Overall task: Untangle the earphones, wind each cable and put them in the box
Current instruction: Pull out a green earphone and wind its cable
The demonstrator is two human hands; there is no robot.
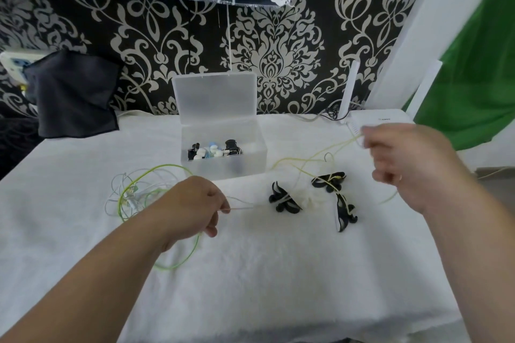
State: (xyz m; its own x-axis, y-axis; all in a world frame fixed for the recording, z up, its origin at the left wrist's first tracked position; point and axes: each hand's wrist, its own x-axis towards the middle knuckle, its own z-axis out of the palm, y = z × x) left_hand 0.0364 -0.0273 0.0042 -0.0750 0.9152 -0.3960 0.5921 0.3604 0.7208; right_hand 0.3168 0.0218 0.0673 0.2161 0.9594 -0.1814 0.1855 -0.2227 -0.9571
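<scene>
A pale yellow earphone cable (pixel 301 160) stretches across the white cloth between both hands. My left hand (pixel 192 203) pinches one end near the cloth's middle. Raised at the right and blurred, my right hand (pixel 409 159) grips the other end. The cable runs over three black-and-white cable ties (pixel 330 179) lying on the cloth. At the left lies a tangle of green and white earphone cables (pixel 131 192). Behind it stands a translucent plastic box (pixel 256 159), lid up, with several small black, white and blue pieces inside.
The table is covered by a white fluffy cloth (pixel 250 273). A dark grey cloth (pixel 75 95) hangs at the back left. A white router (pixel 379 117) with upright antennas and cables sits at the back right. Patterned black-and-white wall behind.
</scene>
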